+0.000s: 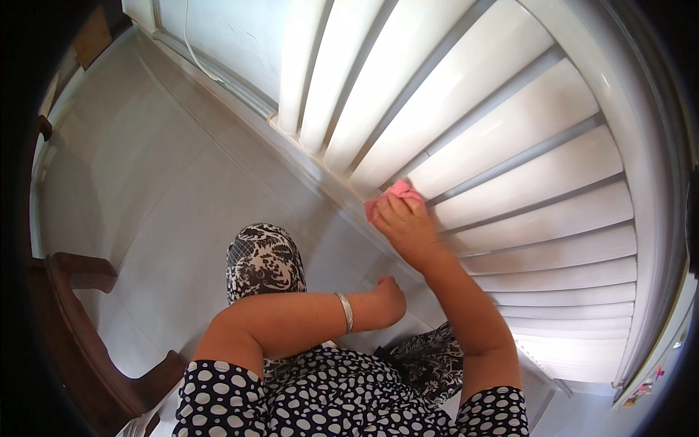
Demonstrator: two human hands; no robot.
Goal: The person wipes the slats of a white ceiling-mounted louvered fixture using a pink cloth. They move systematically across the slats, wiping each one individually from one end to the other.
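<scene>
My right hand [405,224] presses a pink cloth [397,192] against the lower end of a white louvred shutter [510,146], where a slat meets the frame. Only the top of the cloth shows past my fingers. My left hand [389,298] is closed in a loose fist below it, holding nothing, with the forearm lying across my body. A silver bangle [346,312] sits on the left wrist. I wear a black-and-white dotted top and patterned trousers [263,262].
Pale floor tiles [145,182] spread out to the left. A dark wooden chair [80,328] stands at the lower left. The white frame rail [240,95] of the shutter runs diagonally along the floor. A thin white cable [195,51] hangs on the wall at the top.
</scene>
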